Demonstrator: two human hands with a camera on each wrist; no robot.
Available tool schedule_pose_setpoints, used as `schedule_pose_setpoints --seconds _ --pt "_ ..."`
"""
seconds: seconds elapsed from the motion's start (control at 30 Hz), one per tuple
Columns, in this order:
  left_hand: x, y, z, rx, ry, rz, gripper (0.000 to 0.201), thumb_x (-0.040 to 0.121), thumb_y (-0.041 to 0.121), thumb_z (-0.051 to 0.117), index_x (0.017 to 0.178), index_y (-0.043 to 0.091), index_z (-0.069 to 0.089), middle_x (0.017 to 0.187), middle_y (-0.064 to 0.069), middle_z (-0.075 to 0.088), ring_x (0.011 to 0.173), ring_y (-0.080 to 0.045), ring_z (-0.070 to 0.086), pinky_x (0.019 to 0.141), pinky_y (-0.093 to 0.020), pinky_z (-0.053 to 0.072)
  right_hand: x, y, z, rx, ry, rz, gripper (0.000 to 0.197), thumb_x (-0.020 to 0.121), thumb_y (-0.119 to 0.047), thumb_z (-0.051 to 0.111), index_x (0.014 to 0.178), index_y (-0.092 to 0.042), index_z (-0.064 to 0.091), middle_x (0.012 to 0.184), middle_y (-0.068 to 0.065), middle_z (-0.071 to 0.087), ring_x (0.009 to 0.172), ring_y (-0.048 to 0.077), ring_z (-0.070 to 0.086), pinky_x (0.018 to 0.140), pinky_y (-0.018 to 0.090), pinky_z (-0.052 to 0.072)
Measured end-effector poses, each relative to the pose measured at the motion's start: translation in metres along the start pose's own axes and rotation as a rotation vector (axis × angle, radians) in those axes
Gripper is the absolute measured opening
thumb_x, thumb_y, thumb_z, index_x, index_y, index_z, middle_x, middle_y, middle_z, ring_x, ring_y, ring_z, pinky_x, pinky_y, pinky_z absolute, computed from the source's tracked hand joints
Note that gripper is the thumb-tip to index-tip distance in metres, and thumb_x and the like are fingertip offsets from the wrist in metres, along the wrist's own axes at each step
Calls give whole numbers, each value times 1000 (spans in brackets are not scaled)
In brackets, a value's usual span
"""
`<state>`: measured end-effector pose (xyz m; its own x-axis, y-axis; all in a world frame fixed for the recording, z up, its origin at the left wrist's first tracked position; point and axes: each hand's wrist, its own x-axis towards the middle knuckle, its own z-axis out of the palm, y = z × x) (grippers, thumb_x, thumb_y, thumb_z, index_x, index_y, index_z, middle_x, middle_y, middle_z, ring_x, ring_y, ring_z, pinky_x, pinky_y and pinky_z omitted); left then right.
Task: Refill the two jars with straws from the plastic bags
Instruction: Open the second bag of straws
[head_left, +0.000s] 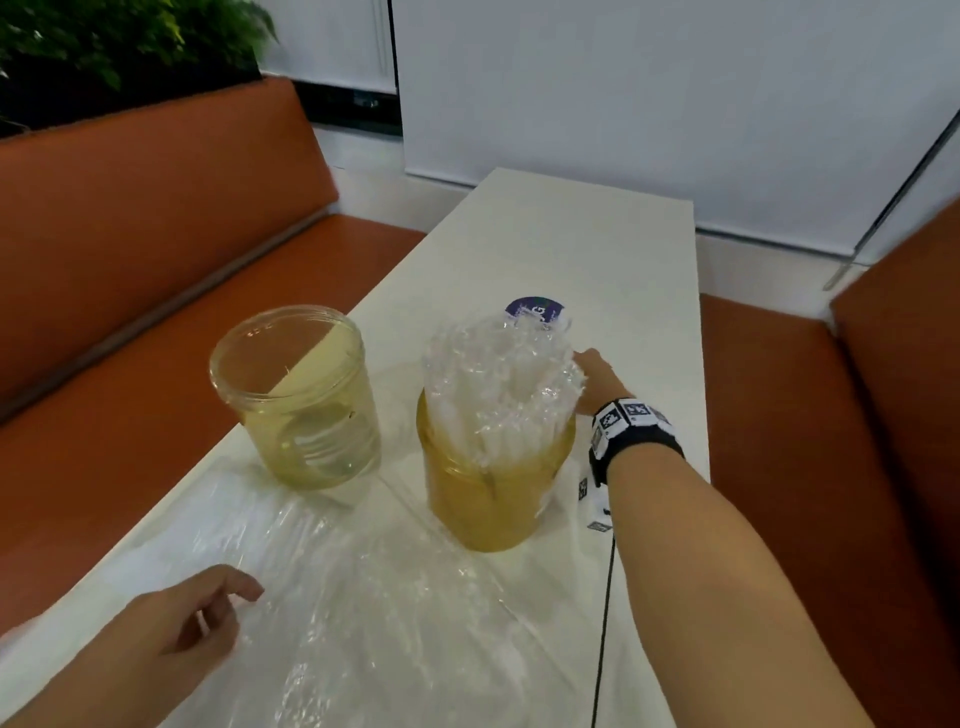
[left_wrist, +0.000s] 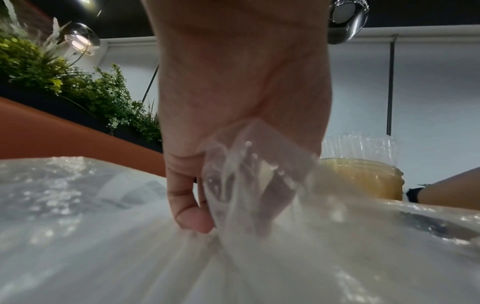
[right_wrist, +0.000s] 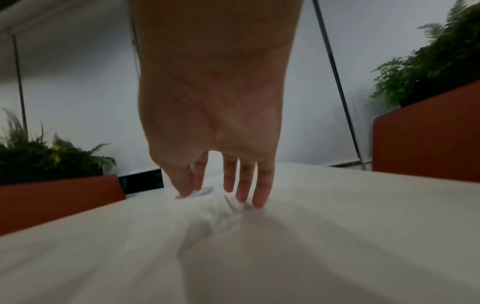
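Standing on the white table (head_left: 597, 234), an empty jar (head_left: 296, 395) is seen beside an amber jar (head_left: 493, 493) filled with wrapped straws (head_left: 498, 384); the right hand (head_left: 597, 379) is stretched past it

From the left wrist, a plastic bag (left_wrist: 259, 185) is gripped by the curled left hand (left_wrist: 233, 102)

From the right wrist, the right hand (right_wrist: 215, 102) is shown loose, fingers (right_wrist: 262, 185) straight, nothing held

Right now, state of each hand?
Left hand: pinches the plastic bag.
Right hand: open, fingers straight, holds nothing, over the table.
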<state>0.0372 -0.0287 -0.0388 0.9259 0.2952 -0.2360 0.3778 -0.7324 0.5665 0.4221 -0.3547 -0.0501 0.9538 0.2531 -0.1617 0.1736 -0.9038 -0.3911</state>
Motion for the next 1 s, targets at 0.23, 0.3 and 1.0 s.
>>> schedule_pose_setpoints --seconds 0.23,0.3,1.0 --pt "-1 -1 -2 34 12 50 59 80 0 72 91 57 63 64 13 61 45 -1 49 47 -20 44 7 0 21 177 224 92 25 96 -2 56 120 -2 62 127 23 56 117 40 60 100 45 50" --pt "-1 2 -3 24 -15 52 60 82 1 72 91 59 61 64 14 61 47 -2 50 48 -15 42 8 -2 19 147 202 94 28 95 -8 58 123 -6 54 121 20 59 109 38 64 89 39 53" --pt "1 19 -22 41 -262 136 25 98 14 54 102 39 60 78 6 65 58 -6 53 54 -13 38 -192 -172 -177 1041 423 -491 16 112 -22 32 114 -18 47 77 10 54 68 25 60 75 44 61"
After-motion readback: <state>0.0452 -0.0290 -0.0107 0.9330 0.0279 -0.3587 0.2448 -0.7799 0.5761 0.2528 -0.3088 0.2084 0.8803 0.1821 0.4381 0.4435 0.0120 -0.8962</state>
